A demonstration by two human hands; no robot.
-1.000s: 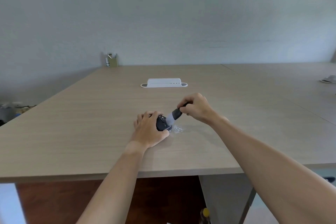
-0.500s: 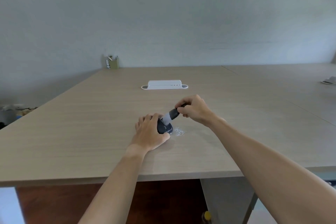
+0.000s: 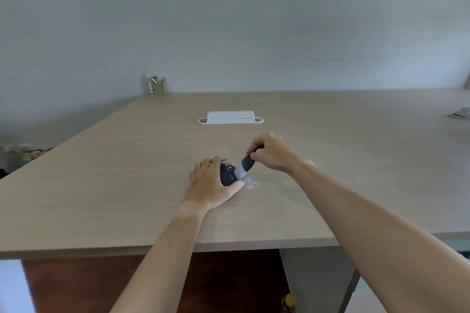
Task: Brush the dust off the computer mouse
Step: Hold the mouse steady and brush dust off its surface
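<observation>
1. A green pen pot (image 3: 159, 88) stands at the worktop's (image 3: 101, 185) far corner, about ten o'clock from the mouse.
2. The left hand (image 3: 209, 184) curls round the dark computer mouse (image 3: 227, 174) at mid-worktop.
3. Pale brush (image 3: 243, 166) bristles touch the mouse's right side.
4. White dust (image 3: 251, 183) lies at four o'clock, just beside the mouse.
5. The right hand (image 3: 270, 154) pinches the brush handle.
6. A white cable tray (image 3: 230, 118) sits at twelve o'clock.

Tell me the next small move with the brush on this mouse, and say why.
Probably one more short sweep of the brush rightward across the mouse. White specks still show on its top, the pale bristles sit against its right side, and swept dust already lies on the table there. The left hand grips the mouse; the right hand holds the brush handle.
</observation>
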